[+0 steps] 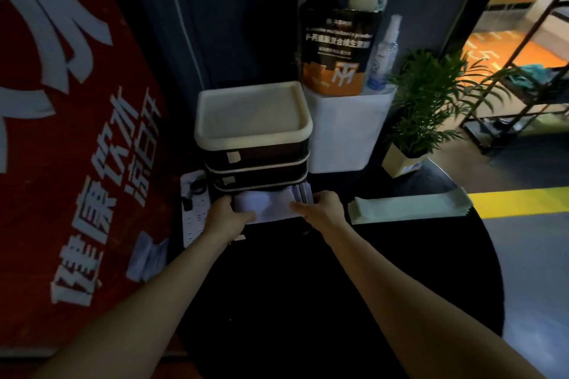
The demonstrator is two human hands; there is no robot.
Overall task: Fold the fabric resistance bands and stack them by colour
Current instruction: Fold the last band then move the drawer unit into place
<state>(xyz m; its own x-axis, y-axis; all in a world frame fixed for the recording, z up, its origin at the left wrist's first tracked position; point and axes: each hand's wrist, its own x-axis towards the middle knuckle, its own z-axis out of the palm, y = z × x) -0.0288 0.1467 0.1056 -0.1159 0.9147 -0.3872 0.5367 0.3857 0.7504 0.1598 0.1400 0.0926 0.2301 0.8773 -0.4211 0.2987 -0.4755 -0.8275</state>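
Observation:
A pale lavender band (264,204) lies flat at the far side of the round black table (338,301), just in front of the drawer unit. My left hand (226,214) grips its left end and my right hand (320,204) grips its right end. Behind my right hand, several more lavender bands (301,191) stand bunched together. A stack of pale green bands (406,206) lies flat to the right. More lavender bands (147,258) hang at the table's left edge.
A three-drawer unit (252,135) with a cream lid stands behind the band. To its right, a white box (345,129) carries an orange-black pouch (335,49) and bottles. A potted plant (421,108) sits far right. A white power strip (194,212) lies left. A red banner (61,132) fills the left.

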